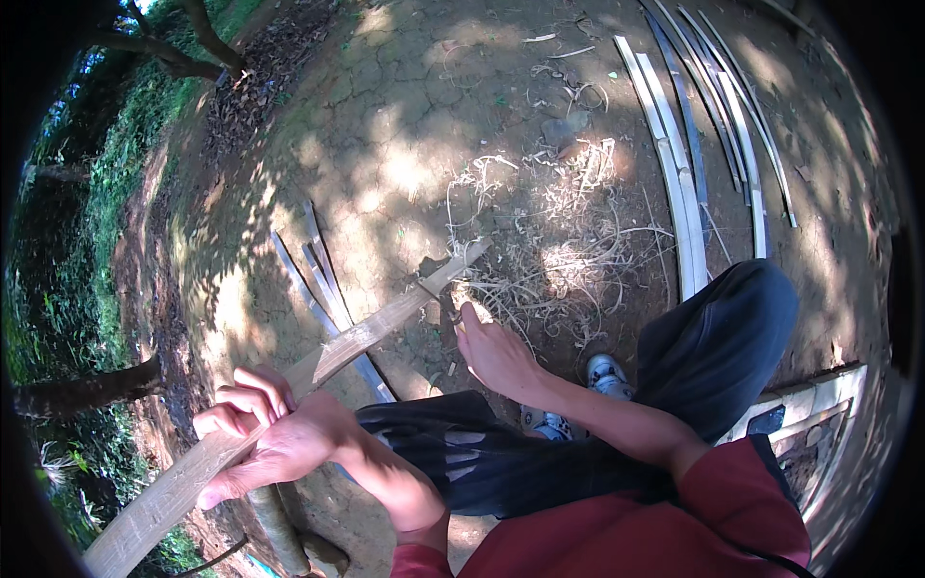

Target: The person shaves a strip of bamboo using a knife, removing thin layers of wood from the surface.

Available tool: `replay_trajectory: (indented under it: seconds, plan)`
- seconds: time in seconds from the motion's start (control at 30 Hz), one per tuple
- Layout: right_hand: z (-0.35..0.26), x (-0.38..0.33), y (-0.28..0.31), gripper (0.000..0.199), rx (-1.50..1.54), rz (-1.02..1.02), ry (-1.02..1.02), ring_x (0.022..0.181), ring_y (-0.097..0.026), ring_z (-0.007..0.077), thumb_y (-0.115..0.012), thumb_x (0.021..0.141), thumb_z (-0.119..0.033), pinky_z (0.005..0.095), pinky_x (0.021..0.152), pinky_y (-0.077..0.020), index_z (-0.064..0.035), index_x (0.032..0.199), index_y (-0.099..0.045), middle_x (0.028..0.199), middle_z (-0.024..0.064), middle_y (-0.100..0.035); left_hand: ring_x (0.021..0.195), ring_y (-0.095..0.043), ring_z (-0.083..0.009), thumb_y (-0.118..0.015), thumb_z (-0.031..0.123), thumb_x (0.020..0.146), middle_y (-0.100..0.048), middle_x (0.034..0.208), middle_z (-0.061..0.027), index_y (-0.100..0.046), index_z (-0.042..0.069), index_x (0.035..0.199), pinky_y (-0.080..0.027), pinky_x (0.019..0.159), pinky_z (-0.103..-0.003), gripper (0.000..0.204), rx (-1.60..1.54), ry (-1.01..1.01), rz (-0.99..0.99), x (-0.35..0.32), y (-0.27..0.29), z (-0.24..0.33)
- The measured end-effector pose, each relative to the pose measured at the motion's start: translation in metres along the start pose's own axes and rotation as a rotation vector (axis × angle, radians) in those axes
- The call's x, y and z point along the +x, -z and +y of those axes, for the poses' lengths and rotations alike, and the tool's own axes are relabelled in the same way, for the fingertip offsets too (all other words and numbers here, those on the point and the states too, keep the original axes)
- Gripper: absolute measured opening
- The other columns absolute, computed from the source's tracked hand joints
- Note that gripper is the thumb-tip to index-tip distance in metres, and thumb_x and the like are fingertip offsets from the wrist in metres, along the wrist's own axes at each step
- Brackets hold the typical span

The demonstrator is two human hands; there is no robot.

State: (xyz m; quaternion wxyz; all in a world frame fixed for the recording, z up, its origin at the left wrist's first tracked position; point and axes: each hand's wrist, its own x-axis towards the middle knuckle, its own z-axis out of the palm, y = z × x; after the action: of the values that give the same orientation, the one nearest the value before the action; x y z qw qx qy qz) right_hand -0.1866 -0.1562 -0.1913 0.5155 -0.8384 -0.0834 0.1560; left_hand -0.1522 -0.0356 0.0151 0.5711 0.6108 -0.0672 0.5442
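Note:
A long, pale bamboo slat (371, 332) runs slantwise from the lower left up to the middle of the view. My left hand (284, 433) is wrapped around its nearer part, thumb below and fingers over the top. Close to the far end, my right hand (496, 358) grips what looks like a knife (445, 301); its short dark blade lies against the slat's edge. The handle is mostly covered by my fingers. A lighter, scraped patch shows on the slat between the two hands.
Curled shavings (568, 275) litter the dirt beyond my right hand. Long split strips (679, 183) lie at the far right, and shorter strips (318, 279) lie beyond the slat. A pale frame (814, 409) sits right of my bent knee. Logs (279, 530) rest at lower left.

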Motion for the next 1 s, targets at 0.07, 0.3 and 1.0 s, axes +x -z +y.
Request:
replay_trajectory:
  seconds: [0.07, 0.3, 1.0]
  plan:
    - [0.057, 0.02, -0.013, 0.032, -0.086, 0.073, -0.09, 0.063, -0.062, 0.0438, -0.045, 0.095, -0.018, 0.0516, 0.056, -0.0477, 0.0101, 0.111, -0.041, 0.064, 0.0256, -0.06, 0.04, -0.017, -0.0099, -0.024, 0.075, 0.088, -0.02, 0.049, 0.001, -0.027, 0.011, 0.068, -0.014, 0.035, -0.023, 0.067, -0.047, 0.013, -0.018, -0.005, -0.002, -0.004]
    - [0.003, 0.016, 0.01, 0.033, -0.001, 0.039, -0.042, 0.059, -0.061, 0.0439, -0.046, 0.095, -0.018, 0.052, 0.055, -0.0488, 0.0102, 0.112, -0.041, 0.061, 0.0246, -0.06, 0.04, -0.016, -0.01, -0.025, 0.075, 0.087, -0.02, 0.048, 0.0014, -0.027, 0.011, 0.068, -0.014, 0.035, -0.023, 0.067, -0.048, -0.013, -0.011, -0.001, 0.003, -0.004]
    - [0.049, 0.034, -0.017, 0.041, -0.08, 0.068, -0.099, 0.066, -0.063, 0.0419, -0.05, 0.092, -0.017, 0.0509, 0.06, -0.0492, 0.0089, 0.122, -0.038, 0.066, 0.0247, -0.061, 0.041, -0.014, -0.0103, -0.028, 0.077, 0.085, -0.018, 0.048, 0.0025, -0.027, 0.012, 0.066, -0.014, 0.035, -0.023, 0.068, 0.113, -0.016, 0.091, 0.01, -0.006, -0.018]
